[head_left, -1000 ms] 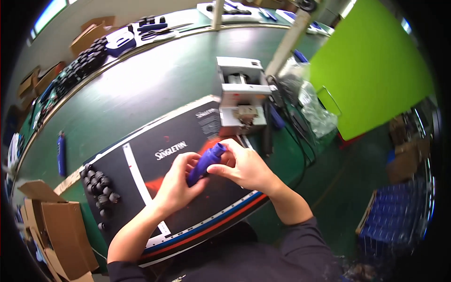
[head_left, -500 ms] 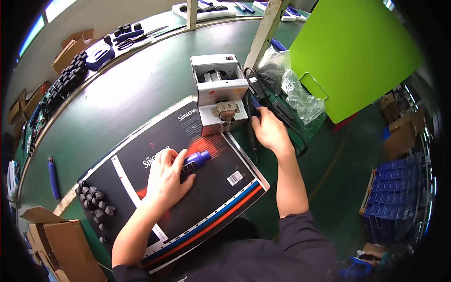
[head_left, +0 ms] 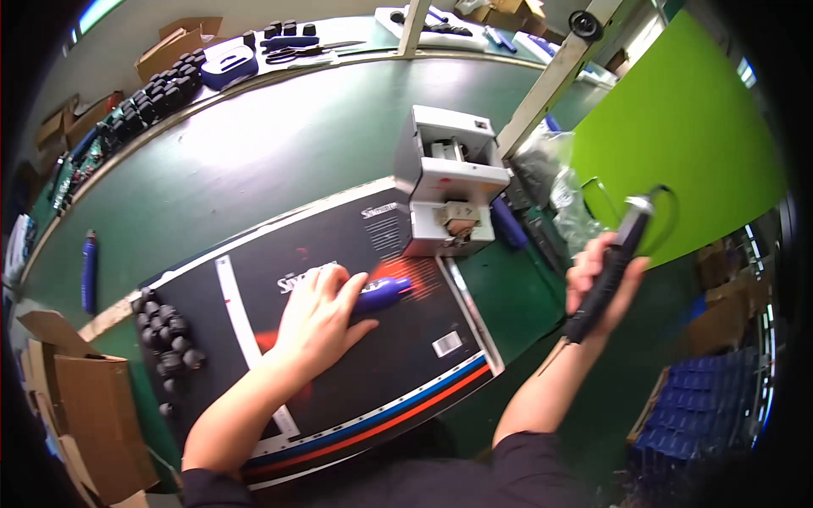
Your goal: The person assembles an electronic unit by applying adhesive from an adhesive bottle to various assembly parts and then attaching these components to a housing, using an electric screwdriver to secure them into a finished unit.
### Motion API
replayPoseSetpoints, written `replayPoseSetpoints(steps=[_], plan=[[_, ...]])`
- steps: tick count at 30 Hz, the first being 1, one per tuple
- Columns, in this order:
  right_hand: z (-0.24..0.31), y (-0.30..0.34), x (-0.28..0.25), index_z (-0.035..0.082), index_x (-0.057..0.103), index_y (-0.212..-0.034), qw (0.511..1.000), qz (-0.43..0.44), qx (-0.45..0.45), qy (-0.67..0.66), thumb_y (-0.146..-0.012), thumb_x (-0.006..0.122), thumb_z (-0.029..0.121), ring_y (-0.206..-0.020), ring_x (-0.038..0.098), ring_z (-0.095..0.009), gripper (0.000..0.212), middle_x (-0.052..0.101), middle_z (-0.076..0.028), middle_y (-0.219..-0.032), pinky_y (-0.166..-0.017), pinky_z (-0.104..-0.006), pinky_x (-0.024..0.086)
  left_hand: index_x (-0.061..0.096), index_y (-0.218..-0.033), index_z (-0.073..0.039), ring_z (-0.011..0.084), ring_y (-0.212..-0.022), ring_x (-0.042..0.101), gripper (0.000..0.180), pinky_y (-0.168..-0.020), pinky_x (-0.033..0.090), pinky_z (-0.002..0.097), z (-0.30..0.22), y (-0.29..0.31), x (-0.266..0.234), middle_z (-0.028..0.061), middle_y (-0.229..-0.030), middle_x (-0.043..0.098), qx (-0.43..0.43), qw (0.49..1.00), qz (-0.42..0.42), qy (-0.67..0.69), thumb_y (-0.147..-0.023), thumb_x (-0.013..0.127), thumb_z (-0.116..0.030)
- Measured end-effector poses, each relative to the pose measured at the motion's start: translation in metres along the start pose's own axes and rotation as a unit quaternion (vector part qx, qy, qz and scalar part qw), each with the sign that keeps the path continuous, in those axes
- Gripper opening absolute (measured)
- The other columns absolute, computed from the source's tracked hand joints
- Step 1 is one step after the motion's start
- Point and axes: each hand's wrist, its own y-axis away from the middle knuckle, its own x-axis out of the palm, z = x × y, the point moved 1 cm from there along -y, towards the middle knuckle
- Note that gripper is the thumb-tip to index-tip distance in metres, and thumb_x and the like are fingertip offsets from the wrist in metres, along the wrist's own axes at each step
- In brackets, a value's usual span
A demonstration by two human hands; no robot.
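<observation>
My left hand (head_left: 318, 317) is closed around a blue cylindrical device (head_left: 388, 292) lying on a dark printed board (head_left: 373, 364). The device's narrower end points right, toward the grey metal machine (head_left: 461, 181). Out to the right, my right hand (head_left: 625, 288) grips a black electric screwdriver (head_left: 600, 284) with a cord at its upper end. Its thin bit slants down toward my forearm, away from the device. Beside the machine's right side lies another blue item (head_left: 508, 223).
Black caps (head_left: 165, 330) cluster on the board's left edge, near an open cardboard box (head_left: 97, 415). A blue pen-shaped piece (head_left: 90, 275) lies on the left. A green panel (head_left: 694, 144) and clear plastic bag (head_left: 563, 199) stand at right, below a metal post (head_left: 550, 80).
My right hand has lifted the electric screwdriver from beside the machine and moved it right, turning it bit-down toward me. My left hand keeps hold of the blue device. The view has shifted.
</observation>
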Motion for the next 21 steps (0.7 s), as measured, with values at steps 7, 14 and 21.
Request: replayPoseSetpoints(steps=[7,14,21], plan=[[0.056,-0.023,0.036,-0.008,0.042,-0.136,0.973,0.031,-0.201,-0.108,-0.099,0.065,0.031,-0.117,0.052,-0.028,0.058,0.039,-0.025,-0.146,-0.100,-0.0444,0.053,0.061,-0.127,-0.006,0.0361,-0.103,0.061,0.051,-0.093,0.050,0.0441,-0.016,-0.024,0.002,0.0157,-0.105,0.061,-0.027,0.997,0.056,0.050,-0.081,0.079,-0.021],[0.019,-0.057,0.058,0.006,0.017,-0.161,0.954,0.028,-0.255,0.154,-0.103,0.056,0.048,-0.087,0.054,-0.018,0.082,0.050,-0.019,-0.135,-0.064,-0.0273,0.055,0.062,-0.123,-0.005,0.0354,-0.106,0.061,0.044,-0.093,0.050,0.0446,-0.024,-0.039,0.023,0.0162,-0.109,0.063,0.019,0.997,0.067,0.023,-0.085,0.075,-0.022],[-0.021,-0.074,0.096,0.009,0.019,-0.159,0.904,-0.046,-0.299,0.301,-0.096,0.043,0.076,-0.061,0.061,-0.016,0.095,0.060,-0.022,-0.118,-0.053,-0.0261,0.049,0.062,-0.128,-0.007,0.0320,-0.104,0.058,0.051,-0.092,0.050,0.0421,-0.027,-0.029,0.027,0.0135,-0.119,0.057,0.041,0.998,0.041,-0.004,-0.083,0.079,-0.024]])
